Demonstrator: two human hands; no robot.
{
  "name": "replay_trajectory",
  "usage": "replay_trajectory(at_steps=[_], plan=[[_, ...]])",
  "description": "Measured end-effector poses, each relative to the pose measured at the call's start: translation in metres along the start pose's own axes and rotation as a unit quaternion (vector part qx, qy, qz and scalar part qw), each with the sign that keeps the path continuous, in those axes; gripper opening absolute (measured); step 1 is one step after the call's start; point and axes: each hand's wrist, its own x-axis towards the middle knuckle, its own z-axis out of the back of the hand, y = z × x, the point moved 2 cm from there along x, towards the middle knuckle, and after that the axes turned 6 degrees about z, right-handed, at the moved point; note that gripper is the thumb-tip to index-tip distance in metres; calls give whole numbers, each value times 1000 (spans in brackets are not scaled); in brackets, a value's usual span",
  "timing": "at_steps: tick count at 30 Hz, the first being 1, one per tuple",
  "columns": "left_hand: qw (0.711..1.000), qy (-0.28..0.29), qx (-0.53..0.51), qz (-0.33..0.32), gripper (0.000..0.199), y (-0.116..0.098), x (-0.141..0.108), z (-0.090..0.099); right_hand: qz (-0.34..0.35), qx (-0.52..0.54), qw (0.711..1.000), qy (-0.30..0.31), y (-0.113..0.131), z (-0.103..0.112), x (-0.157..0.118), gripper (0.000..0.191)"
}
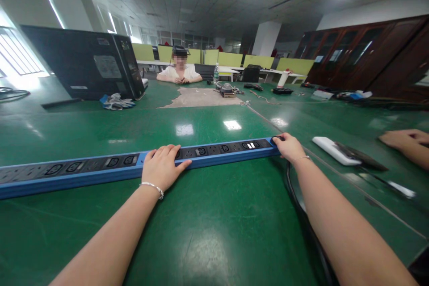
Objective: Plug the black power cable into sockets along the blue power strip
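A long blue power strip with black sockets lies across the green table, running off past the left edge of the view. My left hand, with a bracelet at the wrist, rests over its middle. The fingers bend over the far side and the thumb points right along the near edge. At the strip's right end my right hand pinches the dark end piece, its fingertips partly hidden. From beneath that hand a black cable drops toward the near edge of the table, passing behind my forearm.
The green table carries a white device at right, near another person's hand. A large black cabinet and gloves stand at far left. Across the table sits a person, near a bottle.
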Motion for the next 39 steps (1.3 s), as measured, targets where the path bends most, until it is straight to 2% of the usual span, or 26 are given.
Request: replay_trajectory(at_steps=[6,11,15,19,21,26,31,34,39], plan=[[1000,-11,-12,-9,58,0,-1,0,2,-38,996,-78,-2,-5,-5,37],[1000,-15,1,-12,59,0,-2,0,9,-30,995,-96,-7,-9,-3,38],[1000,-21,3,-10,57,0,-2,1,-6,56,993,-100,-9,-8,0,38],[1000,-19,2,-10,58,0,-1,1,-34,167,969,-177,3,6,-3,45],[1000,-17,7,-10,59,0,-1,0,-25,189,963,-189,12,10,-6,47],[1000,-18,23,-6,57,0,-1,0,35,131,981,-138,19,3,-7,41],[1000,-15,25,-9,59,0,-1,0,34,53,996,-71,10,2,-2,36],[1000,-15,24,-9,59,0,-1,1,44,16,999,-22,12,4,-1,35],[999,-21,23,-10,58,0,-1,0,87,-66,994,-1,22,6,-4,37]])
